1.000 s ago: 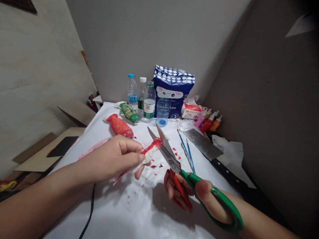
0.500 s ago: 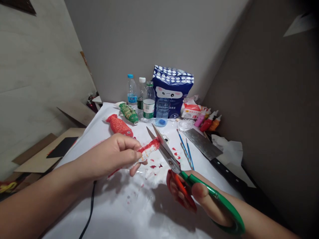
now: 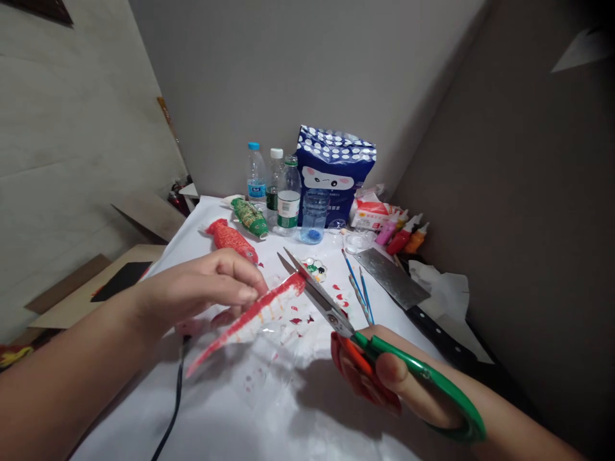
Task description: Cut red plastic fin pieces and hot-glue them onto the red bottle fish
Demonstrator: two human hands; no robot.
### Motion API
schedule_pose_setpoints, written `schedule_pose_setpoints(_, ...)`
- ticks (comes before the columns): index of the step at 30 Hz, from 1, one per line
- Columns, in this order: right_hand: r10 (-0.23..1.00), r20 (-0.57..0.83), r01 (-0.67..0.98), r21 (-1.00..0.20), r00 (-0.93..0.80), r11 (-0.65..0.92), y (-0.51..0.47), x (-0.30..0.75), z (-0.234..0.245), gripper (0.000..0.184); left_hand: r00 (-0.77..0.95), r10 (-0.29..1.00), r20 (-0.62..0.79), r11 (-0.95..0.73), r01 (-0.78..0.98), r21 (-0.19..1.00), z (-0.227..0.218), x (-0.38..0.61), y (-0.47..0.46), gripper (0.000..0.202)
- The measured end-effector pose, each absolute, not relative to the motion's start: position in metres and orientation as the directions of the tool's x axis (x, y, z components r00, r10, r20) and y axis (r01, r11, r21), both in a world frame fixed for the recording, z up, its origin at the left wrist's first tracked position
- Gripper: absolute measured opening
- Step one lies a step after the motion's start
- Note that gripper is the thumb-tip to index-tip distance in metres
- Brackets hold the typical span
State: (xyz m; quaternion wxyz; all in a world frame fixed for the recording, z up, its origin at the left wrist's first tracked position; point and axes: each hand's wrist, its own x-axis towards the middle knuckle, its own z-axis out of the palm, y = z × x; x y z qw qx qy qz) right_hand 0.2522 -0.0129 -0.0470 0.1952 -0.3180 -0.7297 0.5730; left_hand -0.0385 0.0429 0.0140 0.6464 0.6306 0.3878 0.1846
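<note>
My left hand (image 3: pixel 211 288), at the left of the table, has its fingers closed at the upper edge of a painted strip (image 3: pixel 259 310). This piece is thin and whitish, with a red border and short orange lines, and it slants down to the left in front of the fingers. A pair of scissors (image 3: pixel 331 314) with green and orange handles is in my right hand (image 3: pixel 384 371). The blades cross the strip's right end and stand slightly apart at the tips. Behind my left hand lie a red fish figure (image 3: pixel 230 238) and a green fish figure (image 3: pixel 250 218).
Plastic bottles (image 3: pixel 288 208) and a dark blue bag (image 3: pixel 334 176) stand along the back. A cleaver (image 3: pixel 391 278) lies at the right, beside thin paintbrushes (image 3: pixel 365 294). Paint tubes (image 3: pixel 401 240), a paint palette (image 3: pixel 314 269), red scraps (image 3: pixel 295 320) and a black cord (image 3: pixel 177 397) are also there.
My left hand has shifted left and its grip on the strip has changed, so more of the red border shows, reaching down to the left. The scissors moved slightly and their blades are closer together.
</note>
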Motion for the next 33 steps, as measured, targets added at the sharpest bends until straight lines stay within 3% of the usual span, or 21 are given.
schedule_pose_setpoints(3, 0.689, -0.04, 0.111, -0.992, -0.724, 0.06, -0.012, 0.251, -0.051, 0.076, 0.691, 0.68, -0.247, 0.234, 0.114, 0.965, 0.017, -0.047, 0.047, 0.054)
schedule_pose_setpoints(7, 0.75, -0.043, -0.079, -0.989, -0.661, -0.127, -0.013, 0.242, -0.06, 0.081, 0.727, 0.673, -0.133, 0.196, -0.003, 0.981, 0.02, -0.046, 0.049, 0.058)
schedule_pose_setpoints(10, 0.809, -0.019, -0.127, -0.985, -0.588, -0.116, -0.017, 0.233, -0.068, 0.076, 0.745, 0.66, -0.098, 0.065, 0.074, 0.995, 0.012, -0.037, 0.049, 0.053)
schedule_pose_setpoints(13, 0.836, 0.015, -0.166, -0.982, -0.548, -0.091, -0.022, 0.223, -0.081, 0.072, 0.623, 0.767, -0.153, 0.004, 0.233, 0.972, 0.001, -0.023, 0.044, 0.05)
schedule_pose_setpoints(16, 0.844, 0.034, -0.165, -0.984, -0.535, -0.066, -0.025, 0.213, -0.094, 0.07, 0.469, 0.865, -0.18, -0.006, 0.368, 0.93, -0.003, -0.007, 0.034, 0.043)
schedule_pose_setpoints(19, 0.832, 0.069, -0.132, -0.991, -0.551, -0.004, -0.027, 0.207, -0.099, 0.07, 0.289, 0.954, -0.081, -0.063, 0.456, 0.888, 0.002, 0.004, 0.023, 0.033)
schedule_pose_setpoints(21, 0.828, 0.074, -0.113, -0.993, -0.556, 0.013, -0.028, 0.206, -0.099, 0.07, 0.24, 0.97, -0.034, -0.077, 0.438, 0.896, 0.006, 0.008, 0.018, 0.025)
schedule_pose_setpoints(27, 0.823, 0.07, -0.094, -0.995, -0.563, 0.021, -0.029, 0.207, -0.095, 0.072, 0.22, 0.974, 0.063, -0.134, 0.326, 0.936, -0.001, 0.007, 0.012, 0.024)
schedule_pose_setpoints(33, 0.825, 0.051, -0.055, -0.998, -0.562, 0.024, -0.029, 0.209, -0.092, 0.073, 0.14, 0.99, -0.013, -0.011, 0.167, 0.986, -0.015, 0.007, 0.012, 0.027)
